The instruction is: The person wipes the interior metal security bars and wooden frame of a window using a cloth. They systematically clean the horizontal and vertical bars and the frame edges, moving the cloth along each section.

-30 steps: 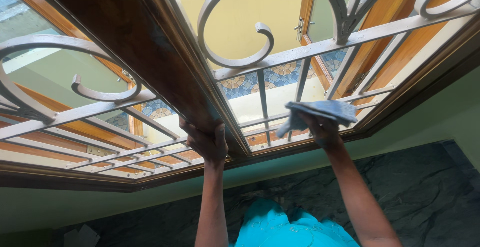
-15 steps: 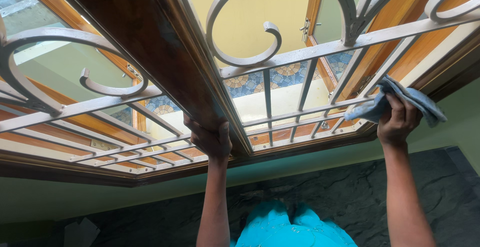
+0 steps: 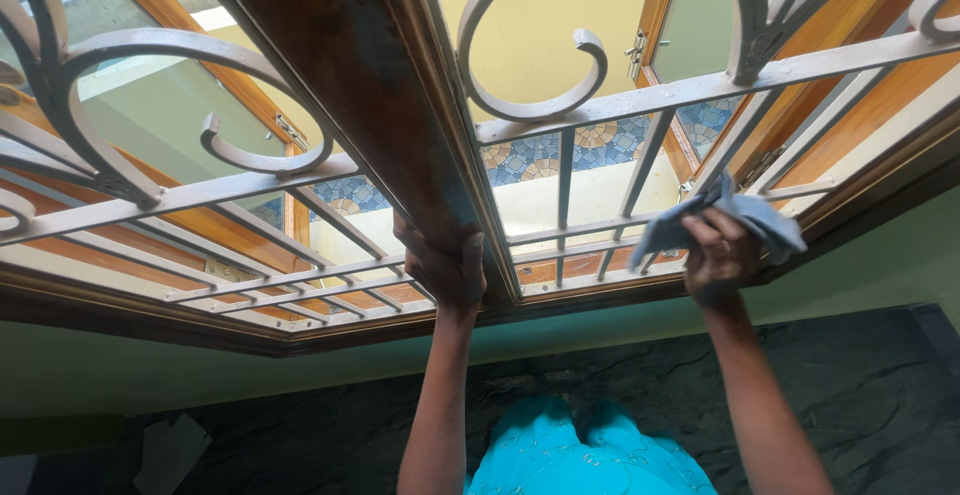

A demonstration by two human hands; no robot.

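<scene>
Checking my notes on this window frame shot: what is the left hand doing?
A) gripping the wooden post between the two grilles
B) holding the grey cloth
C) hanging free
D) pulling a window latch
A: the left hand clasps the dark wooden post, while the right hand holds the grey cloth.

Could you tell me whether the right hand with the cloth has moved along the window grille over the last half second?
Yes. The right hand with the grey cloth has moved left from the frame's right corner, back over the grille bars.

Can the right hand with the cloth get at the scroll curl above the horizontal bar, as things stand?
Probably yes: right hand and cloth sit just below the scroll curl, nothing between.
</scene>
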